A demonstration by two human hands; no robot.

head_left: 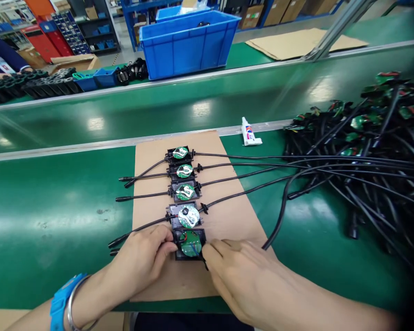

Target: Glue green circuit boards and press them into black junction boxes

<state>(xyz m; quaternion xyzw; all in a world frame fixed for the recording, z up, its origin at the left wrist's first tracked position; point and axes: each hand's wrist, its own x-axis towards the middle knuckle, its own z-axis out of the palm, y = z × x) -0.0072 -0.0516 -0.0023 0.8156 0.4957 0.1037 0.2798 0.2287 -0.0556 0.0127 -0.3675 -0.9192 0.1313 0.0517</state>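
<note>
Five small black plastic housings lie in a column on a sheet of cardboard (pixel 152 280). My left hand (pixel 148 250) pinches the left end of the nearest housing (pixel 189 258), where a black cable enters; its fingertips partly hide the cable. At the housing's right end, my right hand (pixel 238 271) closes around the other black cable (pixel 279 220), with the grip itself mostly hidden. A round green circuit board (pixel 191 243) with red and blue wires sits inside this housing. Farther up, the other housings hold boards (pixel 188 216) bearing white patches, with cables leaving both sides.
A heap of black cables (pixel 372 170) with green boards covers the right of the green bench. Beyond the cardboard lies a white tube (pixel 248 133). Across the metal rail stand a blue bin (pixel 189 50), black parts (pixel 51 82) and flat cardboard (pixel 296 42). Another person's sleeve (pixel 3 53) shows far left.
</note>
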